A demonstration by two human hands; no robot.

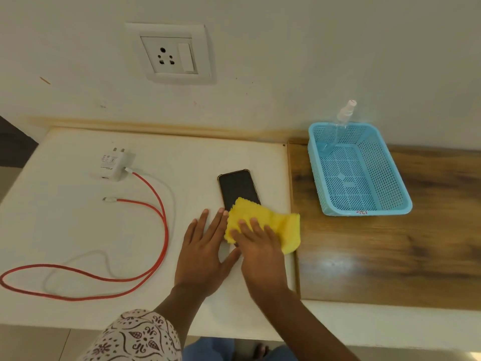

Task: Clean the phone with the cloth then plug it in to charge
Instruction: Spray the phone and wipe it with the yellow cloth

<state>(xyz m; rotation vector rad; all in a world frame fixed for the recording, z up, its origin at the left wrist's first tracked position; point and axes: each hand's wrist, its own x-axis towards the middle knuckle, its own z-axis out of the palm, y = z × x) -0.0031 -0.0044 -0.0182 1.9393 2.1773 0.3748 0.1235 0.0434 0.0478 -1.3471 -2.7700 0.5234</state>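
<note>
A black phone (237, 188) lies screen up on the white table top (78, 230). A yellow cloth (276, 225) covers its near half. My right hand (260, 254) presses flat on the cloth with straight fingers. My left hand (203, 251) lies flat on the table just left of the phone, its fingertips touching the phone's edge. A white charger plug (113, 165) rests at the back left, with a red cable (161, 230) looping over the table to a loose connector end (108, 199). A wall socket (169, 54) is above.
A blue plastic basket (364, 204) stands on the wooden surface (390, 256) at the right, with a clear spray bottle (341, 123) leaning in its back corner. The table's front edge runs close to my body.
</note>
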